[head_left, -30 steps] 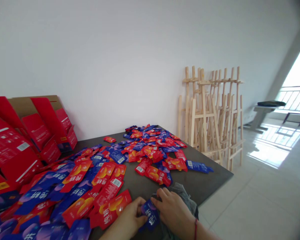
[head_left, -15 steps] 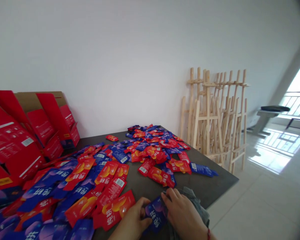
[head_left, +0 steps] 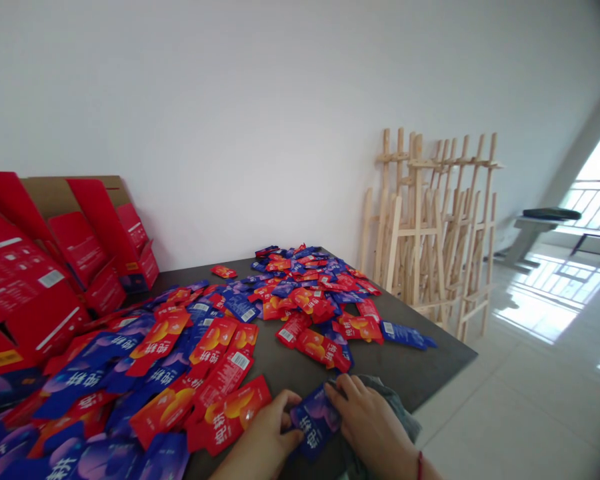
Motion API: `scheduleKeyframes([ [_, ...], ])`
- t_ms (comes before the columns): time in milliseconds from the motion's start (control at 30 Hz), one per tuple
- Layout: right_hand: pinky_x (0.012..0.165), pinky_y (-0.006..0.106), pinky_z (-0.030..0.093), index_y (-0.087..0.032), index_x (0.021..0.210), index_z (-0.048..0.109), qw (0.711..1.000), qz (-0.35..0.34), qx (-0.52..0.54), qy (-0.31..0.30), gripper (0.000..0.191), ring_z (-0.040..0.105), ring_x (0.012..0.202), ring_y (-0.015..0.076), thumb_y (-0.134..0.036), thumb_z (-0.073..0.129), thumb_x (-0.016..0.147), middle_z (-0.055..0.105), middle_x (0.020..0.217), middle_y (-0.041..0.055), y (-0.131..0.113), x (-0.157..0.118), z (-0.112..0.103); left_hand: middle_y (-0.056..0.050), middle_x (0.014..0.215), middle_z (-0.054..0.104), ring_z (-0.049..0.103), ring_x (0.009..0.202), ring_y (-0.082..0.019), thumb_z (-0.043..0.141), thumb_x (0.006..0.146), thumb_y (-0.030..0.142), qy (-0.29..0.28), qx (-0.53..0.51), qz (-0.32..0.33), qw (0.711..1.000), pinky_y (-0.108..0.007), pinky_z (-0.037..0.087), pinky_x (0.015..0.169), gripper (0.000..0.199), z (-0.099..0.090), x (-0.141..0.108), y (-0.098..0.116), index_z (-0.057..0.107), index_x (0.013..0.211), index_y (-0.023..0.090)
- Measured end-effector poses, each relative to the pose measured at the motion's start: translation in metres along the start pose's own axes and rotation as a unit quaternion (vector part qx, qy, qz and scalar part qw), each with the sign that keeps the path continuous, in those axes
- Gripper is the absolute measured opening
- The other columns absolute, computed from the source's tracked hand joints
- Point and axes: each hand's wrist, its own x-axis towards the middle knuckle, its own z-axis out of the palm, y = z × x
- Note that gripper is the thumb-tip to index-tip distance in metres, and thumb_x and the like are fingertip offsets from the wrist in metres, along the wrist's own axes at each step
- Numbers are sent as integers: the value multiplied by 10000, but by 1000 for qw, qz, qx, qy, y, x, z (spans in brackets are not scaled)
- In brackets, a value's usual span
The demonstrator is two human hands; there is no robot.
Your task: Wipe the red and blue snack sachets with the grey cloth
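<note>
Blue-purple foil sachet (head_left: 314,421) sits at the bottom centre of the frame, held between both hands. The left hand (head_left: 263,433) curls its fingers against the sachet's left edge, while the right hand (head_left: 370,427), with a red thread bracelet (head_left: 419,465) at its wrist, presses its fingers over the upper right corner. Both seem to be gripping it lightly, so the slick foil could slide free. The left hand sits just beside a glossy red sachet (head_left: 235,413), which a careless shift could drag out of place. Crumpled grey cloth (head_left: 397,417) bunches under the right hand at the near edge of the dark worktop (head_left: 285,360), where it could snag. The hands hide part of the blue-purple sachet, and whether it is lifted or resting on the worktop cannot be told.
</note>
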Motion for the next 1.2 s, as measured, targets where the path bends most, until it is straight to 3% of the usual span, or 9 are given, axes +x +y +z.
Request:
scheduleKeyframes([
  [200,716,333,428,-149,1248,543,999,32,-36,7,510,539,909,232,-71,533,745,594,1041,89,25,-10,1,91,679,549,318,298,-25,516,775,322,-9,-21,1,1000,-171,229,286,268,-2,3,0,424,999,207],
  [300,678,322,408,-189,1223,532,996,-68,-22,61,476,535,861,203,-133,592,754,593,1020,47,19,-18,5,98,641,524,315,299,-28,495,791,318,-11,-25,7,1000,-162,231,279,233,-3,3,0,427,984,207],
  [433,592,311,355,-259,1080,558,967,-231,-2,112,234,518,774,159,-243,588,848,590,960,-18,6,-25,8,93,629,517,315,304,-33,477,800,318,-12,-16,21,1000,-158,229,275,218,-3,3,2,430,980,203],
  [533,579,315,332,-273,1040,557,969,-220,4,111,174,511,763,162,-302,585,871,584,942,-23,4,-25,9,90,640,521,310,302,-36,489,795,353,-7,-10,25,1000,-162,230,269,261,-2,2,-1,424,999,204],
  [733,626,321,353,-279,1133,542,985,-159,19,62,316,518,833,182,-272,618,827,583,1036,-6,13,-24,13,65,714,571,331,327,-42,480,822,375,-9,17,13,1000,-167,241,293,278,-1,1,-3,432,1041,209],
  [833,682,322,377,-265,1177,547,992,-115,29,43,392,524,875,194,-209,608,794,585,1063,12,19,-24,13,39,761,621,490,436,-81,445,844,251,8,95,16,995,-176,344,388,198,-3,-3,7,463,1037,212],
  [967,729,328,401,-212,1194,580,999,-36,19,13,468,538,913,211,-109,570,738,601,1048,46,29,-20,11,-3,892,685,654,861,-151,462,816,112,88,322,59,941,-222,453,730,268,-19,-12,26,533,1040,241],
  [1067,727,326,418,-184,1154,618,1000,4,6,-1,443,551,910,212,-86,546,728,610,1038,59,35,-13,14,-25,911,697,667,875,-178,431,853,138,127,453,18,882,-255,456,755,298,-47,-18,36,549,1102,251],
  [1200,700,328,432,-173,1153,628,1000,4,-15,-14,429,556,931,235,-128,583,729,619,1074,82,37,-6,22,-74,984,700,666,909,-219,381,876,152,171,552,-36,815,-316,469,769,418,-101,-27,41,500,1269,233],
])
